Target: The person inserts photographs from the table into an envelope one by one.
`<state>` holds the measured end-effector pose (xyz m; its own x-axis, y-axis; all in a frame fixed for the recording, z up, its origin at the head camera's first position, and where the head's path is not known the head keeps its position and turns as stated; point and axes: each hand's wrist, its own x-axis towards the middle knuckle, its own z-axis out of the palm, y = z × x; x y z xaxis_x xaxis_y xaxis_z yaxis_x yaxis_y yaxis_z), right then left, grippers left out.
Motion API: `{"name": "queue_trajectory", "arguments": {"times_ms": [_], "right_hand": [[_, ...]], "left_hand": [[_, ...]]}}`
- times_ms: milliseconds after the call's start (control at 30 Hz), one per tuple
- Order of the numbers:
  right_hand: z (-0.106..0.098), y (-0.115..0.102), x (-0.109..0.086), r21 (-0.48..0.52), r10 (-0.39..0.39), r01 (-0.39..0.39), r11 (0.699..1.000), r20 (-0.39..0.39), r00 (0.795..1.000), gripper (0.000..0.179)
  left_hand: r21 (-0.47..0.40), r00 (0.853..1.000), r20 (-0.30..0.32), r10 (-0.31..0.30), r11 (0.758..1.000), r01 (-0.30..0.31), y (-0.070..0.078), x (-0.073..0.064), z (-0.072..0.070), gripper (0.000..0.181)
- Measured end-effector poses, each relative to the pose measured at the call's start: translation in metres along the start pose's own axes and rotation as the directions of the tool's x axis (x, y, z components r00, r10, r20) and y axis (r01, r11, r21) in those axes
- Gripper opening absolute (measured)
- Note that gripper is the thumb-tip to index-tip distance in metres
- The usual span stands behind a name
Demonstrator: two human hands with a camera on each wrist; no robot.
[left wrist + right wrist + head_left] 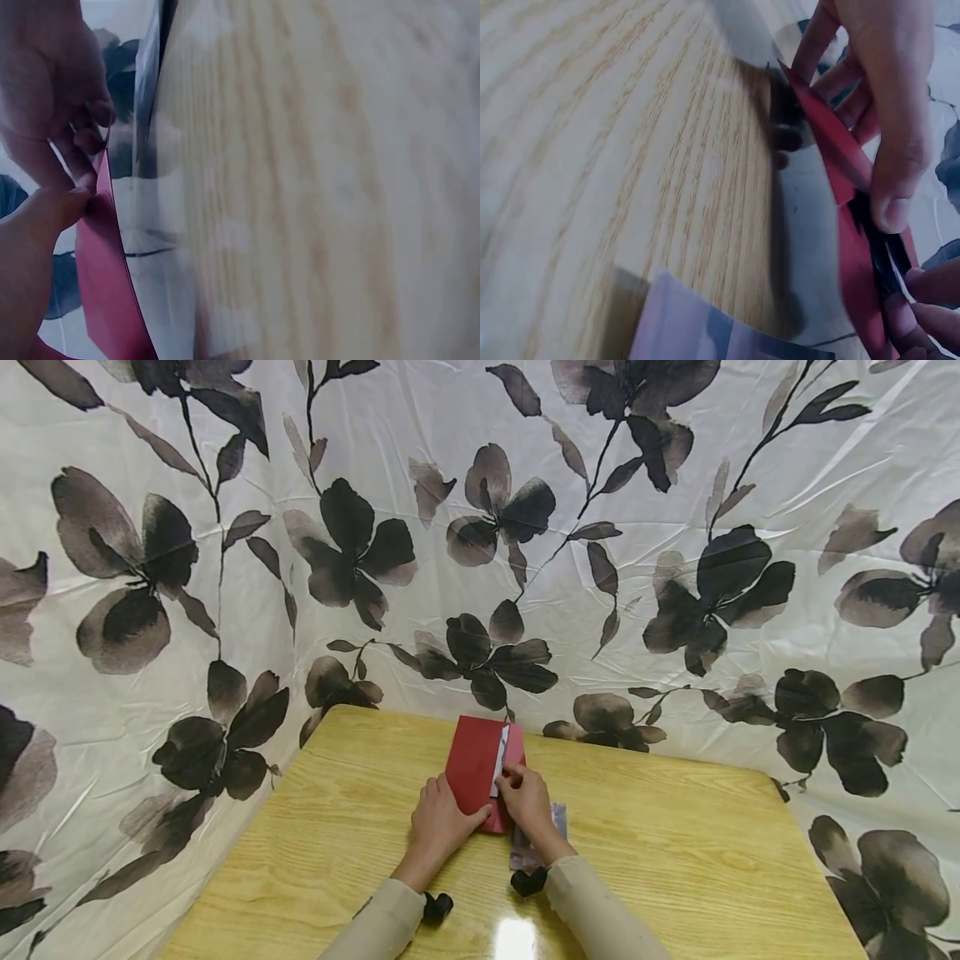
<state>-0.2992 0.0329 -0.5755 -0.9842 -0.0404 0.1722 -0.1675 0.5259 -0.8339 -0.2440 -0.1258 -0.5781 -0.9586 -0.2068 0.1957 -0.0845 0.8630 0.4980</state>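
Note:
A red paper envelope [472, 760] is held above the wooden table, its lighter red flap [516, 739] opened out to the right. A white paper [501, 747] with grey-blue marks shows as a narrow strip along the opening. My left hand [441, 817] grips the envelope's lower left, thumb across the front; in the right wrist view its fingers [840, 82] lie behind the red paper. Thumb and fingers of my right hand [525, 797] pinch the paper's lower part at the opening. The right wrist view shows these fingers [922, 300] inside the envelope's dark mouth.
A translucent plastic packet [559, 818] lies on the yellow wood-grain table [637, 827], partly under my right wrist. A floral cloth [487, 568] hangs behind the table and along its left side. Black wrist cameras [438, 908] sit on both wrists.

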Motion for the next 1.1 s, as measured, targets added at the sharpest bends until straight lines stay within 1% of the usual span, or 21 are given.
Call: {"name": "queue_trajectory", "arguments": {"times_ms": [100,233,333,567,733,867,933,1100], "right_hand": [[-0.004,0.002,-0.002,0.016,-0.004,0.004,1.000,0.009,1.000,0.029],[-0.013,0.003,-0.005,0.050,-0.006,0.007,0.999,-0.010,1.000,0.024],[-0.021,0.002,-0.010,0.051,0.002,-0.001,0.999,-0.018,1.000,0.020],[-0.040,0.005,-0.023,0.081,0.016,-0.018,0.997,0.018,1.000,0.019],[-0.052,0.013,-0.030,0.038,0.041,-0.042,0.998,0.012,0.999,0.024],[-0.063,0.019,-0.034,0.012,0.048,-0.048,0.999,0.016,0.999,0.028],[-0.069,0.021,-0.036,0.002,0.051,-0.051,0.999,0.019,0.999,0.029],[-0.079,0.027,-0.043,-0.019,0.065,-0.064,0.998,0.029,0.997,0.029]], "left_hand": [[0.016,1.000,-0.001,0.002,1.000,-0.002,0.001,0.000,0.001,0.105],[0.015,1.000,0.003,0.002,1.000,-0.002,0.003,0.001,0.000,0.105],[0.010,1.000,0.013,-0.002,1.000,0.002,0.004,0.000,-0.001,0.105],[-0.010,1.000,0.025,-0.015,1.000,0.015,0.003,-0.001,-0.002,0.106],[-0.016,0.999,0.048,-0.022,1.000,0.023,0.003,-0.002,-0.001,0.107],[-0.019,0.999,0.042,-0.027,0.999,0.028,0.002,-0.001,-0.002,0.106],[-0.022,0.999,0.032,-0.020,1.000,0.021,0.002,0.000,-0.002,0.106],[-0.022,0.999,0.042,-0.014,1.000,0.015,0.003,-0.001,-0.001,0.107]]}}
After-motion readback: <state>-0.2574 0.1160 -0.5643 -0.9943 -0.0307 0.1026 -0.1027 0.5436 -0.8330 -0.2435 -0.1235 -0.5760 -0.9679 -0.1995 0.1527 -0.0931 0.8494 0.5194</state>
